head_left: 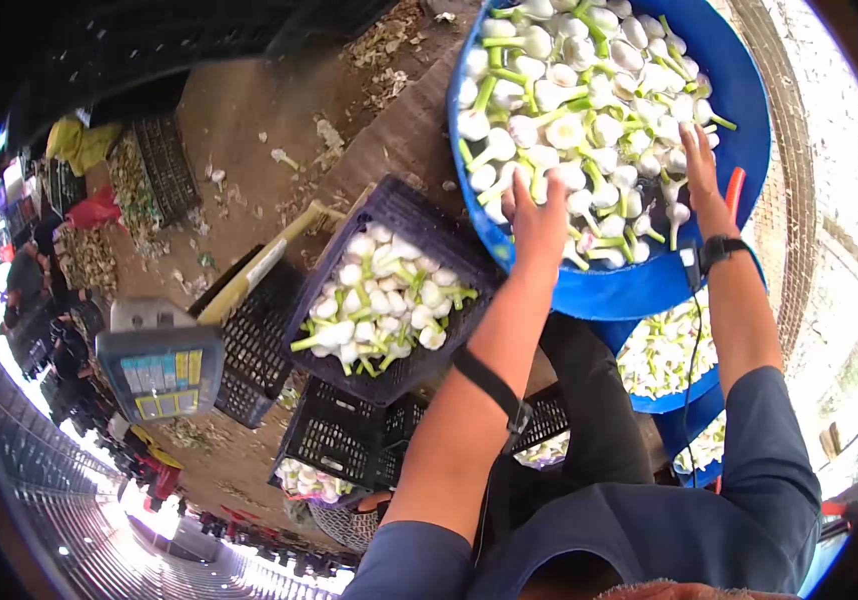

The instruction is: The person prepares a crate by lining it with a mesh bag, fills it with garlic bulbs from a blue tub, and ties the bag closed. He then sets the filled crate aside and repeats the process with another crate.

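A large round blue tub (579, 302) holds many white garlic bulbs (567, 132) with short green stems, lying in water. My left hand (537, 215) is over the near left part of the tub, fingers apart, touching or just above the bulbs. Farther right, my right hand (701, 170) reaches over the tub's right side with its fingers spread among the bulbs. I see nothing held in either hand. Left of the tub, a dark purple crate (389, 200) contains more garlic bulbs with green stems.
A scale display (164, 372) stands left of the crate. Black crates (334, 430) lie below it. More blue tubs of garlic (679, 400) are under my right arm. Garlic skins litter the floor (249, 120). Several people (34, 290) are at the far left. Wire mesh runs along the right.
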Action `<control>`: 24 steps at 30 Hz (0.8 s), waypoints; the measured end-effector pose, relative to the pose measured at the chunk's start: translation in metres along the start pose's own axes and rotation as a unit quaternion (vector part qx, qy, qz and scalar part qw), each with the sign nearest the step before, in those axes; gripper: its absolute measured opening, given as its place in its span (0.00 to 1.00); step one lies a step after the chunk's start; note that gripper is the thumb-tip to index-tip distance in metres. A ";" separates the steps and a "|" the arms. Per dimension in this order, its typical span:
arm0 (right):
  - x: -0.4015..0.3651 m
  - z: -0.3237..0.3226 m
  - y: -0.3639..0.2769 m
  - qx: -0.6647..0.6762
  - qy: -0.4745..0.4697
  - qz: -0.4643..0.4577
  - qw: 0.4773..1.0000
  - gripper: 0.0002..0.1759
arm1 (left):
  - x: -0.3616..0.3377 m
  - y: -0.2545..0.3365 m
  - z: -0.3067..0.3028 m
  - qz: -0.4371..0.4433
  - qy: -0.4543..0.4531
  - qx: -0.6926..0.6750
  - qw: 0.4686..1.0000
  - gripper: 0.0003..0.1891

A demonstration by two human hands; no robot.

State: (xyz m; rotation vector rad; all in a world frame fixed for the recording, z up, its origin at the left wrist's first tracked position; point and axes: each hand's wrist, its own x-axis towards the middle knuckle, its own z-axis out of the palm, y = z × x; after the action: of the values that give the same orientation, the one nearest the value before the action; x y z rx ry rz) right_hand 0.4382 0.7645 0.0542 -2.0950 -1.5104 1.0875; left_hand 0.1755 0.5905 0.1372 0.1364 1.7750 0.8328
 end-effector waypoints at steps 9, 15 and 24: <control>0.017 0.086 0.020 0.283 -0.328 0.305 0.848 0.49 | 0.120 -0.023 0.077 -0.252 0.071 -0.041 0.964 0.59; -0.018 0.128 0.014 0.415 -0.374 0.299 0.774 0.41 | 0.152 -0.073 0.087 -0.233 0.016 -0.191 0.953 0.49; -0.055 0.090 -0.020 0.342 -0.310 0.258 0.849 0.38 | 0.064 -0.021 0.071 -0.109 0.095 -0.157 0.977 0.41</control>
State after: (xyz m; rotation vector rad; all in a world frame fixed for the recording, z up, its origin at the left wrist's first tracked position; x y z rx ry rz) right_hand 0.3508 0.7072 0.0302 -1.7029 -0.5293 2.2582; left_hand 0.2196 0.6383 0.0642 -0.3504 1.7700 0.9783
